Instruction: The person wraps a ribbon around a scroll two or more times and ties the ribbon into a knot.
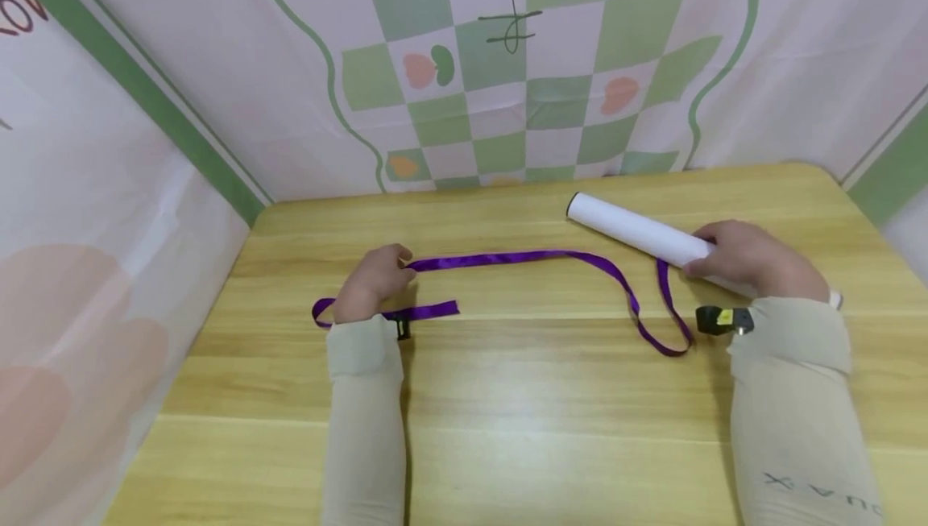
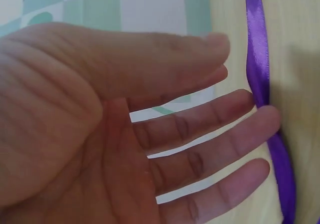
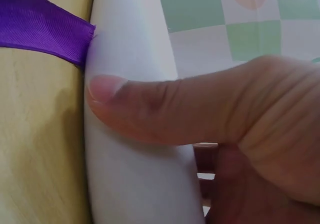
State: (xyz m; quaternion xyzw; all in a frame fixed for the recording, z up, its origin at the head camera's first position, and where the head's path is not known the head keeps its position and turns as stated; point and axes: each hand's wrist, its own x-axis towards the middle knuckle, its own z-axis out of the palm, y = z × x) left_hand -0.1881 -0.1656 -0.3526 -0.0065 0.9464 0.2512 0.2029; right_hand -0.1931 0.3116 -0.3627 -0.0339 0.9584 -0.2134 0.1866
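A long purple ribbon [image 1: 507, 258] runs across the wooden table, curling back on itself at the left and looping at the right. My left hand [image 1: 373, 280] is at its left part, fingers loosely extended and spread. In the left wrist view its fingertips [image 2: 265, 121] overlap the ribbon [image 2: 258, 43], while the thumb stays apart. With my right hand [image 1: 754, 256] I grip a white paper roll [image 1: 631, 229] lying slantwise at the back right. The thumb [image 3: 135, 103] lies across the roll [image 3: 132, 28]; the other fingers are mostly hidden behind it. One ribbon end [image 3: 55, 31] meets the roll's edge.
The wooden table [image 1: 507, 405] ends at the back against a hanging cloth [image 1: 493, 115] with green and white checks. Another pale cloth [image 1: 109, 212] hangs along the left side. A small black device [image 1: 714, 320] is at the right wrist.
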